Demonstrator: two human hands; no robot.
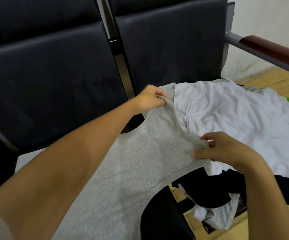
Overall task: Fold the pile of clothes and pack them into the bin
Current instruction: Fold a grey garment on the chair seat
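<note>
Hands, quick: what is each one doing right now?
Left hand: closed, pinching one shoulder strap of the grey tank top.
Right hand: closed, pinching the other strap of the same top.

Grey top [131, 153]: matt, heathered knit cloth. Bench [53, 75]: smooth dark leather-like upholstery. Armrest [270, 49]: glossy wood on grey metal.

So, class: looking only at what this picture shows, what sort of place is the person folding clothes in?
Probably a waiting area or office room, not a home laundry. Dark padded linked seats on a metal frame, a wood-topped armrest and a wooden plank floor suggest it. The clothes pile lies on a seat.
</note>
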